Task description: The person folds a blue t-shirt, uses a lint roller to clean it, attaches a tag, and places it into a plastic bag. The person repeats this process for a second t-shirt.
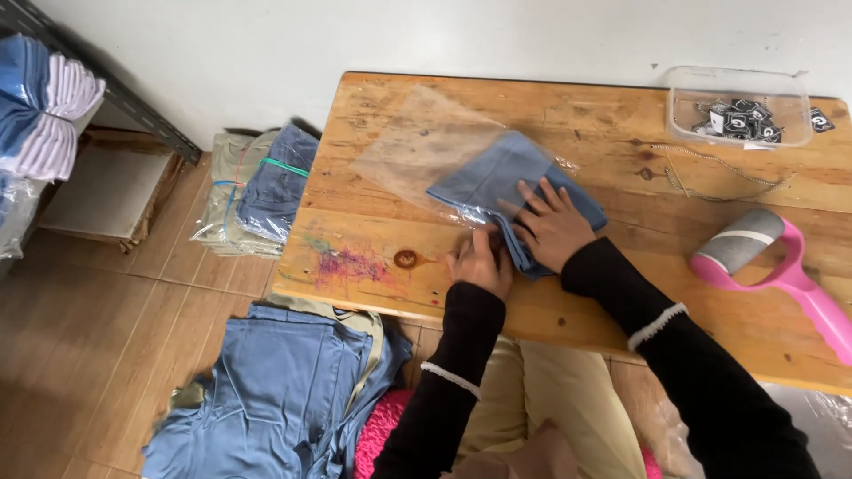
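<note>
Black sleeves run up to 2 hands. Left hand (480, 263) grips the near edge of the folded blue cloth (515, 191), fingertips hidden. Right hand (552, 225) lies flat on it, fingers spread. Clear bag (417, 146) partly covers the cloth on the wooden table (621, 133).

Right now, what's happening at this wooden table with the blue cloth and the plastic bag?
A person seated at the wooden table is handling a folded blue garment that lies partly inside a clear plastic bag. The right hand presses flat on the cloth, while the left hand grips the garment's near edge at the bag's opening. A pink lint roller and a clear tub of small dark tags sit on the table to the right. More blue garments are piled on the floor.
</note>
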